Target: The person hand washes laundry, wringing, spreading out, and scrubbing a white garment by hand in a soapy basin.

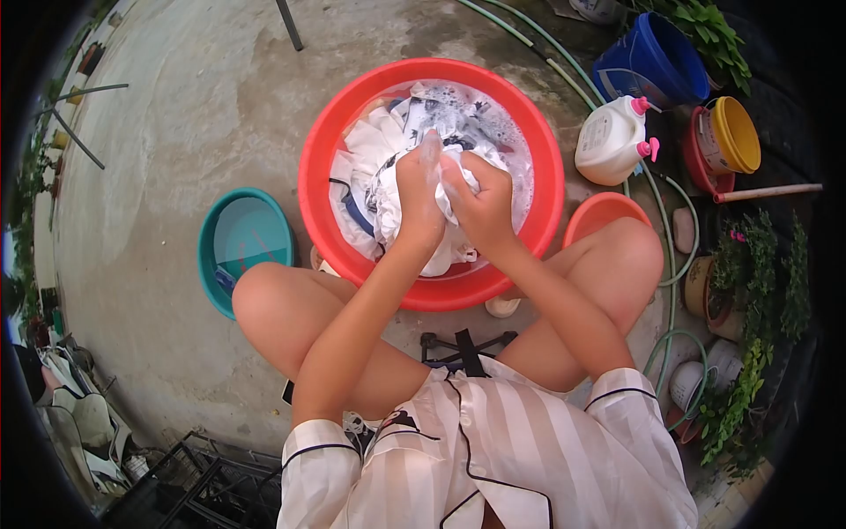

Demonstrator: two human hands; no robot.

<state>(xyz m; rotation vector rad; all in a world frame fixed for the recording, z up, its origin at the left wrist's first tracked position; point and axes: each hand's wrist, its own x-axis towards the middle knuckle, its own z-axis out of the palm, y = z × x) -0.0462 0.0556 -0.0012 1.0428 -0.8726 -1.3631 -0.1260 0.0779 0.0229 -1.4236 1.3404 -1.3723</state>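
A large red basin (317, 229) stands on the ground between my knees. In it lie wet white clothes (370, 145) with dark printed patterns, in water topped with suds (493, 119). Above the middle of the basin, my left hand (418, 189) is closed on a bunched part of the white patterned garment (388, 198). Close beside it, my right hand (483, 198) grips a white fold of the same cloth. Both hands are wet, with the thumbs up. The lower part of the garment hangs down into the basin.
Left of the basin is a teal basin (208, 234) with water and a small blue item. To the right stand a white detergent jug (608, 141) with pink caps, an orange basin (608, 204), a blue bucket (648, 62) and a yellow bucket (738, 132). A green hose (665, 220) runs alongside potted plants.
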